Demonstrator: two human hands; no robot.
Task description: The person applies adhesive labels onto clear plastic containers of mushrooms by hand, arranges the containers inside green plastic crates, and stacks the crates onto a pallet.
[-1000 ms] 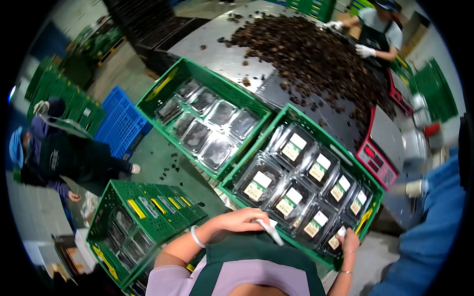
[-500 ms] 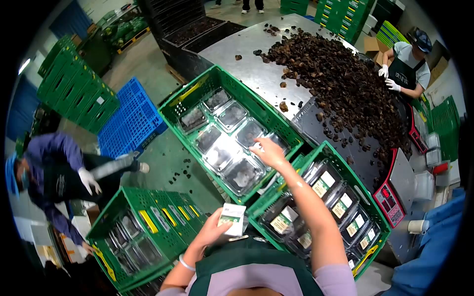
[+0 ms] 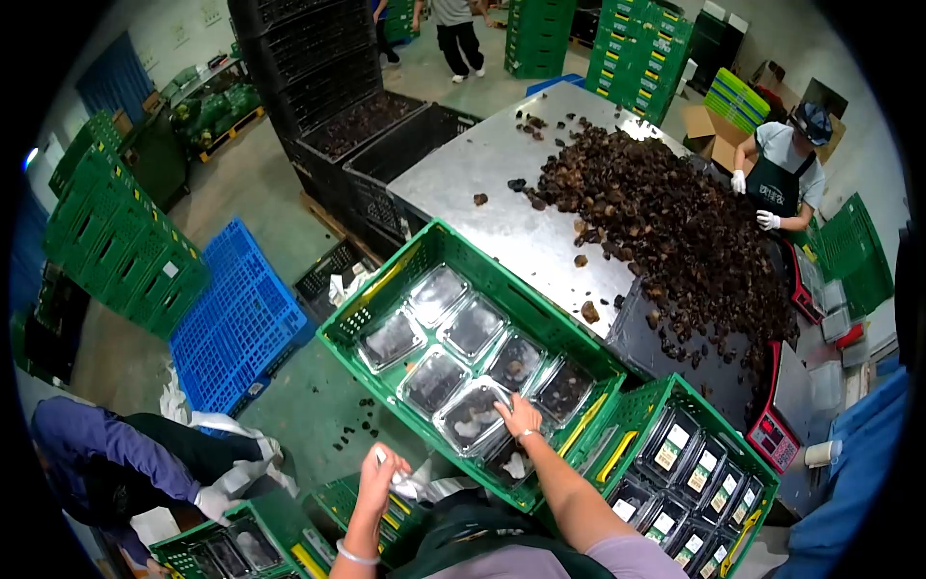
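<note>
Well, the right hand [image 3: 521, 417], fingers half curled, touches a clear plastic box [image 3: 467, 419] in a green crate [image 3: 526, 295] (gripping or not, I can't tell); the left hand [image 3: 375, 481] is closed round something white [image 3: 381, 453]. Probably light, slick, crushable: best held by opposite rims.

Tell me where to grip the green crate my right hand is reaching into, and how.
Best by the yellow handles at both short ends, from above, I'd say: the green crate is long and open-topped, and another crate crowds one end.
</note>
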